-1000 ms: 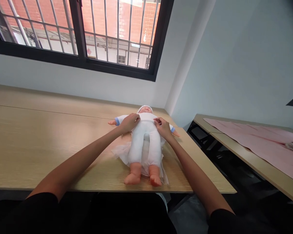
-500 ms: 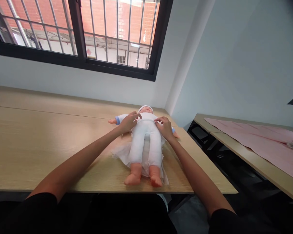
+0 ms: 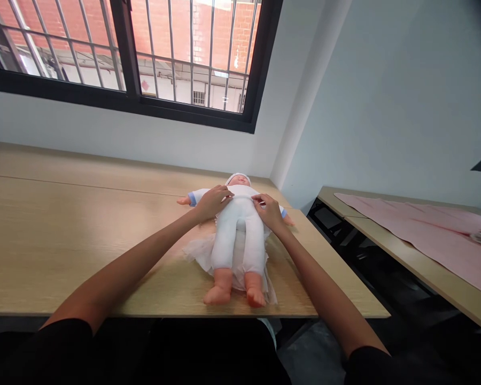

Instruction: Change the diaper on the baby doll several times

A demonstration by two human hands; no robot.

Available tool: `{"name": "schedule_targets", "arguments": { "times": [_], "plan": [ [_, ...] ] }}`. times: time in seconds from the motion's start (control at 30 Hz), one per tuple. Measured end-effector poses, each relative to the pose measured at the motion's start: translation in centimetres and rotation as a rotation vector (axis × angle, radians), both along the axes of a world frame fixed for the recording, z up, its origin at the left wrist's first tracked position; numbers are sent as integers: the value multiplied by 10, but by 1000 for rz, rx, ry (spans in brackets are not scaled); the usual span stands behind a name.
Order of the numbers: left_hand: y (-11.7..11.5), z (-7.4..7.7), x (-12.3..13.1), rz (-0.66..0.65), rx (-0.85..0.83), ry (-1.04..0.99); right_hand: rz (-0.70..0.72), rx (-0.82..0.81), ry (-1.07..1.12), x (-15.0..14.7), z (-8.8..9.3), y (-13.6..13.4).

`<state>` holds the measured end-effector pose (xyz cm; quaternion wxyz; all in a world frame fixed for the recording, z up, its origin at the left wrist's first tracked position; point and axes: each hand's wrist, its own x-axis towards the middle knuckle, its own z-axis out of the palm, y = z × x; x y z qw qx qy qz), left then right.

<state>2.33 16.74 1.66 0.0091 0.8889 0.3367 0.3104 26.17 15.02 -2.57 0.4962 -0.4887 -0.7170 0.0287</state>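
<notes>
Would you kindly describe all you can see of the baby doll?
The baby doll lies on its back on a wooden table, head toward the window. Its face, hands and feet look like peach plastic; it wears a white cap and blue-cuffed white suit. Sheer white material lies under it, and the person's left hand and right hand rest on its torso.

The left hand (image 3: 213, 203) has slid from the baby doll's (image 3: 238, 235) chest down toward its waist.
</notes>
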Motion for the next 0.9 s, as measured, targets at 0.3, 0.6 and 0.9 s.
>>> {"name": "schedule_targets", "arguments": {
  "times": [0.3,0.6,0.9],
  "plan": [
    [4,-7,-2,-2,-79,-93,-10,5,-8,-1,0,-1],
    [1,-4,1,14,20,-65,17,33,-24,-1,-2,-1],
    [-18,3,10,-1,-43,-99,111,106,-89,-7,2,-6]
  ]
}}
